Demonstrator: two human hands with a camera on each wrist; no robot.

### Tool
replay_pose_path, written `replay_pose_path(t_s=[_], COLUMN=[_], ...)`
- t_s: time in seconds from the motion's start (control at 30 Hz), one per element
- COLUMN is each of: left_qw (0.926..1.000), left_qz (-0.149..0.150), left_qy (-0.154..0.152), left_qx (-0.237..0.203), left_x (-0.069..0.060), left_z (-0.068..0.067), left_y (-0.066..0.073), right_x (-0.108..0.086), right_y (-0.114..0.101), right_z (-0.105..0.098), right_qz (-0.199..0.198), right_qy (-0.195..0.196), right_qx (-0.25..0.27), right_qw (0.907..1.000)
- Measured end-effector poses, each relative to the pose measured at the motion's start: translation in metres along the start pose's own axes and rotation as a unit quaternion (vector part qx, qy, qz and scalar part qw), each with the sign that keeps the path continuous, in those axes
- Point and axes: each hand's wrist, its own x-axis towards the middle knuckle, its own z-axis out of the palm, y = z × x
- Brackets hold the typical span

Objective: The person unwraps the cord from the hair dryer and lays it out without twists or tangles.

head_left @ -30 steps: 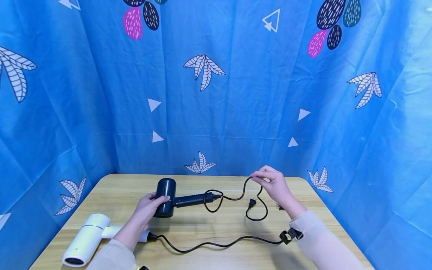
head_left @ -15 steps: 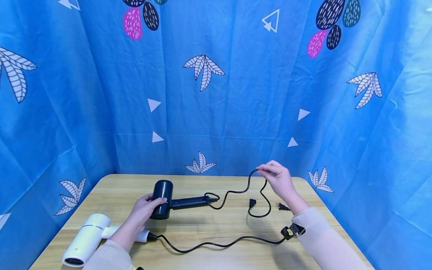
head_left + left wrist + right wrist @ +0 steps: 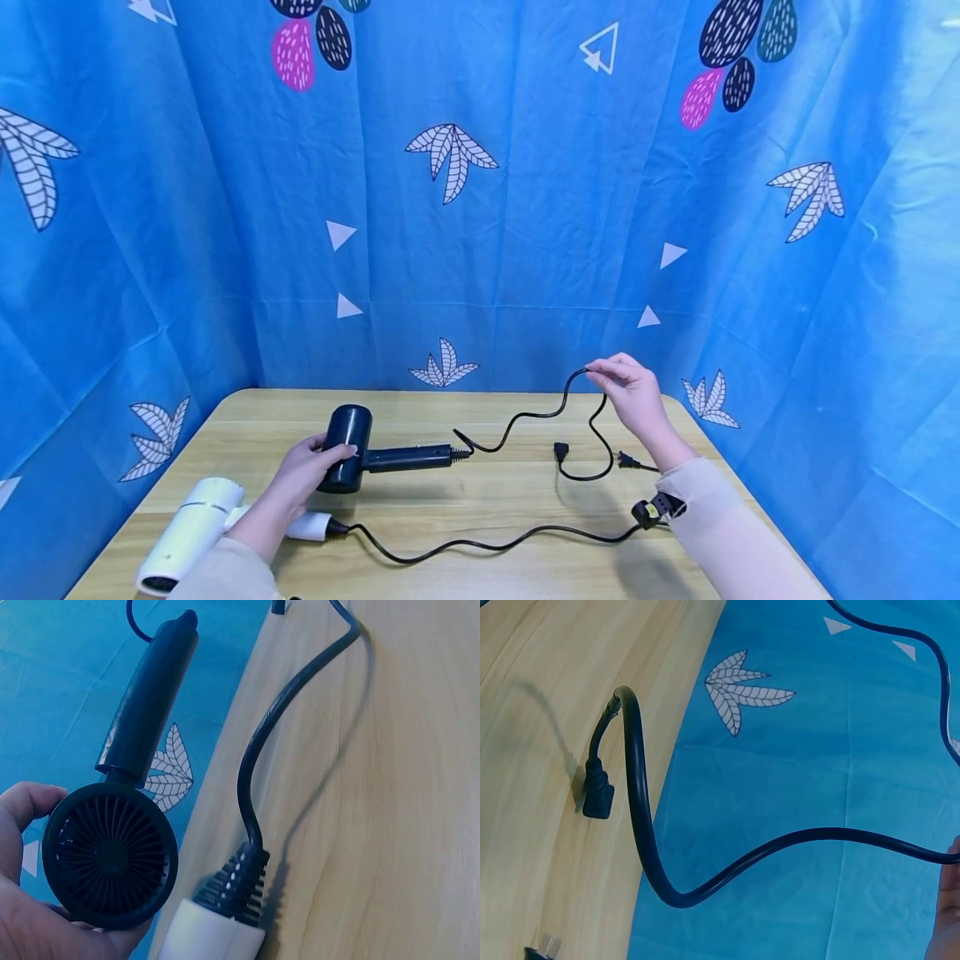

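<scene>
My left hand (image 3: 303, 471) grips the barrel of a black hair dryer (image 3: 348, 446), held over the left half of the table with its handle pointing right. In the left wrist view the dryer's round grille (image 3: 111, 855) faces the camera, between thumb and fingers. My right hand (image 3: 636, 400) pinches the dryer's black cord (image 3: 531, 414) between thumb and fingertips, raised at the back right. From that pinch the cord hangs in a curve and turns up to its plug (image 3: 561, 451), low over the wood. The right wrist view shows this plug (image 3: 598, 791) and only part of my hand.
A white hair dryer (image 3: 187, 537) lies at the table's front left, partly behind my left forearm. Its black cord (image 3: 480, 547) runs right, passing behind my right wrist camera (image 3: 660, 508). Another plug (image 3: 628, 461) lies at the right. Blue cloth (image 3: 465, 250) surrounds the wooden table (image 3: 450, 575).
My left hand has moved left and slightly nearer with the black hair dryer. My right hand has moved right and up, pulling the cord out; the loop by the handle has opened.
</scene>
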Motion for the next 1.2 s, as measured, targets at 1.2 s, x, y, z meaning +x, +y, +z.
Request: replay_pose_path(t_s=[1.2], left_qw=[0.9989], left_qz=[-0.023], left_qy=[0.003], left_qx=[0.041], left_x=[0.003], left_z=[-0.033], left_y=[-0.007], right_x=[-0.002], right_y=[0.043], right_z=[-0.029], right_qz=[-0.011], right_qy=[-0.062], right_qx=[-0.124], right_qw=[0.9902])
